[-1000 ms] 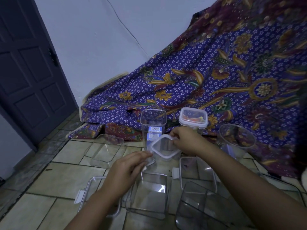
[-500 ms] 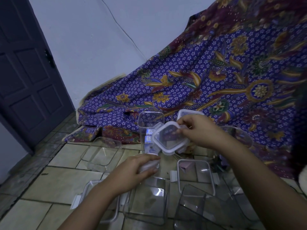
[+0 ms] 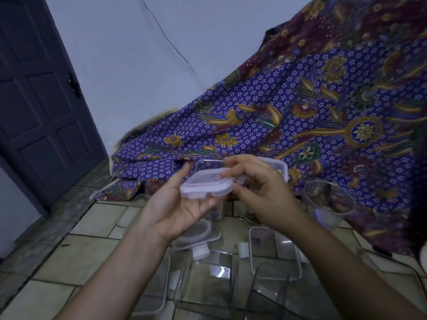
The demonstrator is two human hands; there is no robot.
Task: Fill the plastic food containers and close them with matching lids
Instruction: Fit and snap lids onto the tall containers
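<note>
The left hand (image 3: 178, 204) cups a small square lid (image 3: 206, 184) from below, its grip half open around the near edge. The right hand (image 3: 258, 188) pinches the lid's far side, grip closed on it, above the open containers (image 3: 208, 285) on the floor (image 3: 69, 250). To do this well, find the matching small container, keep the lid level with its flaps clear, then press the corners evenly.

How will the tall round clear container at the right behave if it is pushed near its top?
The tall round clear container would probably tip rather than slide: it stands upright and widens toward its rim. It looks empty and thin-walled, so likely light. Once on its side, the round wall could let it roll.
</note>
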